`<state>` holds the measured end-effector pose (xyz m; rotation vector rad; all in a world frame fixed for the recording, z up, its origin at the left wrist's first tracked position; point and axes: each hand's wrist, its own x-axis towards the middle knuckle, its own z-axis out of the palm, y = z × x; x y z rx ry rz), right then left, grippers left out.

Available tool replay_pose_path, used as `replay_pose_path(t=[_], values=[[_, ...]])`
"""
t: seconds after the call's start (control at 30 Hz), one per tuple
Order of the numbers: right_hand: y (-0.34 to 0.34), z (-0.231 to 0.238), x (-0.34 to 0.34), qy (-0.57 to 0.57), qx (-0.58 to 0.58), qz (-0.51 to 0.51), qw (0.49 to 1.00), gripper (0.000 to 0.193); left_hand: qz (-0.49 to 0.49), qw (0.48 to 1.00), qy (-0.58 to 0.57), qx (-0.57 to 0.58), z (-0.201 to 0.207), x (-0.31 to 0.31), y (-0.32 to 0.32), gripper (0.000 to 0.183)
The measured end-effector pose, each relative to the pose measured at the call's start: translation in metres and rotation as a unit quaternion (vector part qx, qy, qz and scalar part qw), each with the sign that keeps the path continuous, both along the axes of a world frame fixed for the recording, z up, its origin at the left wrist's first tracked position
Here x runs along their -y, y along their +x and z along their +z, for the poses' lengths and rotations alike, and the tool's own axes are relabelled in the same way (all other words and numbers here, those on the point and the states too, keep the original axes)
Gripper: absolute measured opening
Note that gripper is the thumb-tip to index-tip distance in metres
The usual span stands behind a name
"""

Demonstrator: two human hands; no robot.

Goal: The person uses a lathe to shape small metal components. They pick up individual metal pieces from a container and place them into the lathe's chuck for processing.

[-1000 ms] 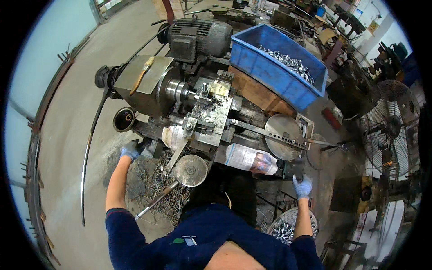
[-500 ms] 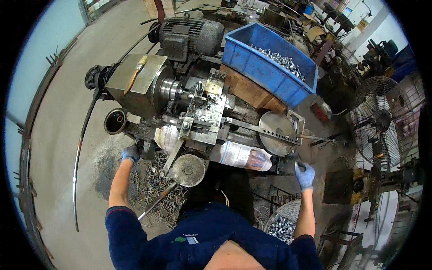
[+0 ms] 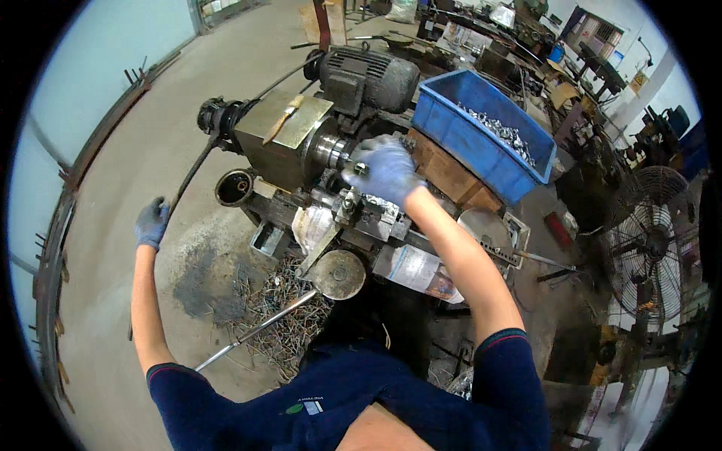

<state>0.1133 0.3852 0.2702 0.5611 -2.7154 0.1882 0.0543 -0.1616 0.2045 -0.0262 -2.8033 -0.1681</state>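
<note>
Blue-gloved right hand [image 3: 383,169] closes over a half-hidden part at the lathe chuck [image 3: 331,152]; left hand [image 3: 152,222] grips a lever.

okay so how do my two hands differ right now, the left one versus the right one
The left hand is stretched out to the side, away from the lathe, on a long dark lever; the right hand is up at the lathe's chuck. The left hand looks closed around the lever; the right hand pinches a small metal part at its fingertips. Both wear blue gloves.
</note>
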Motion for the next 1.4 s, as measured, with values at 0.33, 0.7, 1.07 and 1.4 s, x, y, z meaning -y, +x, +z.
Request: replay_pose_path(t=[0.33, 0.7, 1.07, 1.4], values=[[-0.048, -0.009, 0.04, 0.201, 0.205, -0.068, 0.956, 0.054, 0.082, 0.996, 0.027, 0.031, -0.064, -0.04, 0.112, 0.051], [0.016, 0.052, -0.037, 0.105, -0.018, -0.154, 0.982, 0.063, 0.001, 0.91, 0.376, 0.176, -0.076, -0.028, 0.051, 0.021], [0.098, 0.062, -0.197, -0.084, -0.142, -0.328, 0.93, 0.045, -0.053, 0.902, 0.395, 0.166, -0.073, -0.036, 0.033, 0.024], [0.439, -0.087, -0.273, -0.275, -0.008, -0.618, 0.737, 0.046, 0.002, 0.853, 0.446, 0.271, -0.085, 0.029, 0.039, 0.035]])
